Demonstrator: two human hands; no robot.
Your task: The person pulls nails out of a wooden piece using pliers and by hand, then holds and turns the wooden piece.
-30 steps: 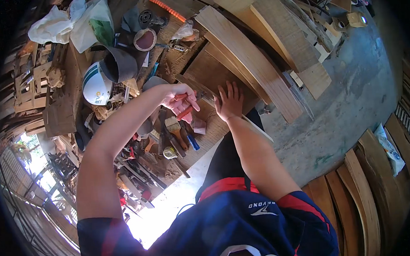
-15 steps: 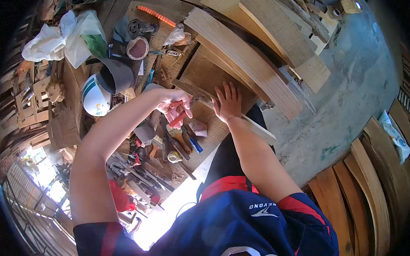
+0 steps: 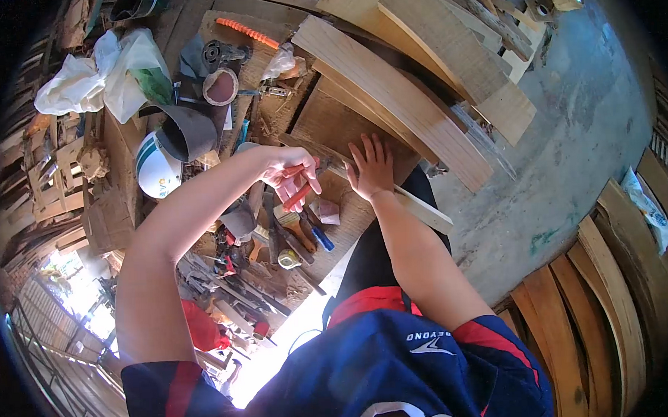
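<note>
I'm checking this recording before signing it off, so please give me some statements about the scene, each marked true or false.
1. The left hand holds a hand tool with red handles. True.
2. The right hand is clenched into a fist. False: it is open, its fingers extended over a flat brown wooden board.
3. A flat paintbrush with pale bristles lies beside a slim blue-handled tool. True.
4. The ribbed bright-orange tube lies on the grey floor. False: it lies on the cluttered wooden workbench.
5. A round white helmet with a green stripe is beside a dark curved sheet. True.
</note>
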